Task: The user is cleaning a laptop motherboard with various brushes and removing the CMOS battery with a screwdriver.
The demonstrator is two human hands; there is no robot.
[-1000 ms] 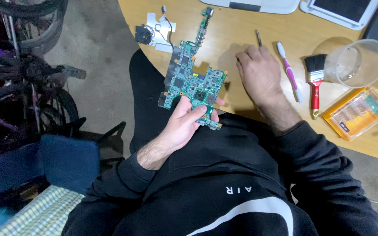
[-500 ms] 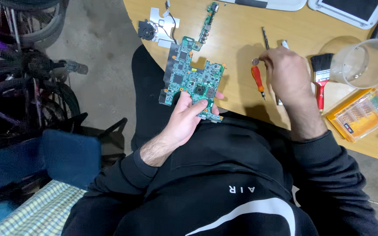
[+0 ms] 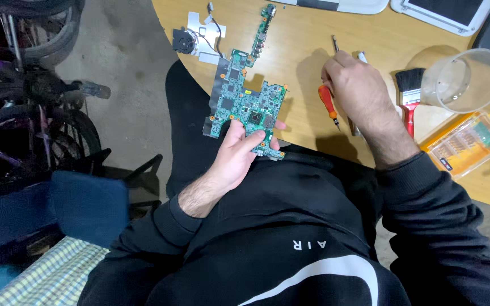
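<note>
The left hand [image 3: 239, 156] pinches the green circuit board [image 3: 245, 105] by its near edge, above the lap beside the table [image 3: 301, 34]. The right hand [image 3: 358, 93] closes around an orange-handled screwdriver [image 3: 328, 105]. The board looks light, stiff, fragile; edges are the safest hold.

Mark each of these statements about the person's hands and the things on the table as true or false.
1. The left hand holds a green circuit board. True.
2. The right hand grips the red-handled brush. False: the brush lies on the wooden table beside that hand, which is at an orange-handled screwdriver.
3. A clear plastic cup lies tipped on its side near the brush. True.
4. The small black fan sits on the circuit board. False: it lies apart, near the table edge.
5. The yellow bit case is in the person's lap. False: it rests on the table.
</note>
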